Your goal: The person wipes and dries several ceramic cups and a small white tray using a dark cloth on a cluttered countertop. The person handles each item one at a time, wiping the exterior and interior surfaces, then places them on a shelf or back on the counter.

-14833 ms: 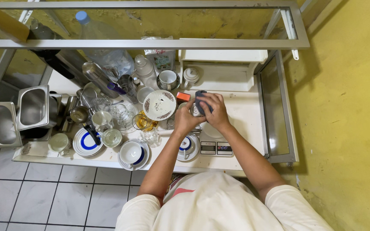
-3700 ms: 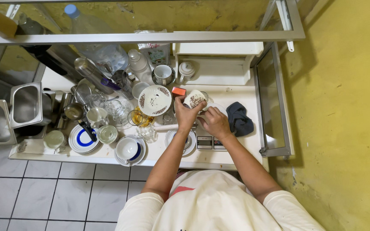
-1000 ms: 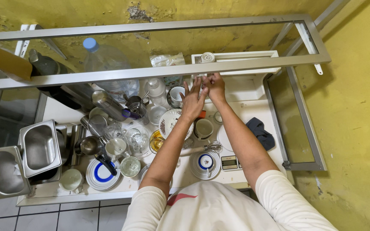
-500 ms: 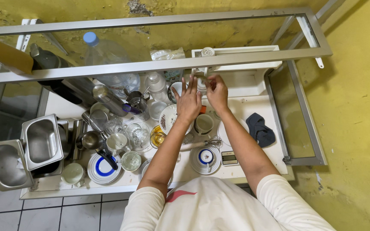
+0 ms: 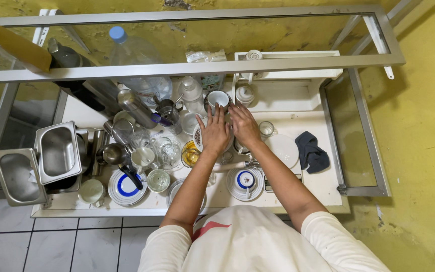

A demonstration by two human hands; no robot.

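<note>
Both my hands lie side by side over the crowded white counter (image 5: 298, 181). My left hand (image 5: 214, 133) is flat with fingers spread, over a white plate with brown speckles (image 5: 197, 137). My right hand (image 5: 243, 126) is also stretched out, palm down, covering a beige cup whose edge (image 5: 238, 147) shows below the palm. Neither hand grips anything that I can see. Just beyond the fingertips stand a white cup (image 5: 218, 99) and a small white lidded jar (image 5: 245, 94). A little glass jar (image 5: 266, 129) sits right of my right hand.
A white plate (image 5: 283, 150) and a dark blue cloth (image 5: 312, 152) lie at the right. A whisk (image 5: 237, 164) and blue-ringed saucers (image 5: 245, 180) sit near me. Glasses, cups, a large bottle (image 5: 137, 65) and steel containers (image 5: 56, 151) crowd the left. A metal frame bar (image 5: 177, 68) crosses overhead.
My hands have left the white lidded jar at the back and dropped toward me, onto the speckled plate and the beige cup. The jar stands alone.
</note>
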